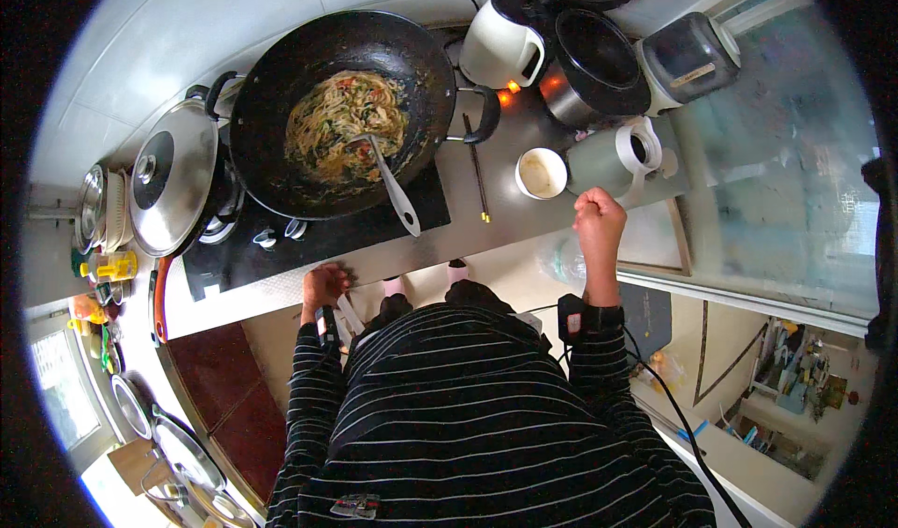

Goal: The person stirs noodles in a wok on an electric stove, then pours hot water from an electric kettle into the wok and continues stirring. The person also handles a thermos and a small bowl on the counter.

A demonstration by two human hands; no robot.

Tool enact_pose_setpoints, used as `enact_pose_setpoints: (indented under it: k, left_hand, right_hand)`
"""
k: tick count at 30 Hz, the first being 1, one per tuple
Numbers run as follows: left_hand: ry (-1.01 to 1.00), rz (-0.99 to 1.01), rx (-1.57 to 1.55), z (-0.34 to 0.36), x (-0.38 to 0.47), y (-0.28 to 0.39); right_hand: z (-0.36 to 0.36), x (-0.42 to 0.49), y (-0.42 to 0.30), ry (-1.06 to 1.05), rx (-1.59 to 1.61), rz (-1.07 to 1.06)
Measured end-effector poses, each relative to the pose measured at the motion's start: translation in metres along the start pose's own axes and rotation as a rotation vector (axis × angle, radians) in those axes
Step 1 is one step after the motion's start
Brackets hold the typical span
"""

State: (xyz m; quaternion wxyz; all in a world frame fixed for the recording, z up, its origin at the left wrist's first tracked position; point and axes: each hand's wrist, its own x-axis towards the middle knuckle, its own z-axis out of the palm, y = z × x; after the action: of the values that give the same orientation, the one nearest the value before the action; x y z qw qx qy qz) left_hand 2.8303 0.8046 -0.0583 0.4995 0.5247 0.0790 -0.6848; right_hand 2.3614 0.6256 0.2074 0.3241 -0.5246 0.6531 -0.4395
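My right hand (600, 216) is closed in a fist by the front of the counter, close to a white cup (541, 174) and a grey-green jug (600, 156) with a white handle; nothing shows in its fingers. At the counter's front edge, my left hand (326, 289) has curled fingers, partly blurred, and its grip cannot be made out. On the black hob (330, 244) sits a large black wok (424, 65). Cooked noodles (344, 121) with bits of vegetable lie inside it. A metal spatula (393, 191) rests in the noodles, its handle over the wok's near rim.
Chopsticks (477, 170) lie right of the wok. Behind them stand a white electric kettle (494, 44) and a dark cooking pot (596, 58). A domed metal lid (186, 177) leans at the left. A glass panel (779, 177) borders the right side.
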Motion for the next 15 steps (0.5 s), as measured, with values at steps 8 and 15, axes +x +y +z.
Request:
enact_pose_setpoints:
  k: [8, 15]
  left_hand:
    - [0.035, -0.046, -0.059, 0.010, -0.013, 0.007]
    - [0.129, -0.003, -0.021, 0.024, -0.019, 0.008]
  right_hand:
    - [-0.026, 0.010, 0.014, 0.153, -0.121, -0.026]
    - [-0.035, 0.009, 0.019, 0.152, -0.068, 0.035]
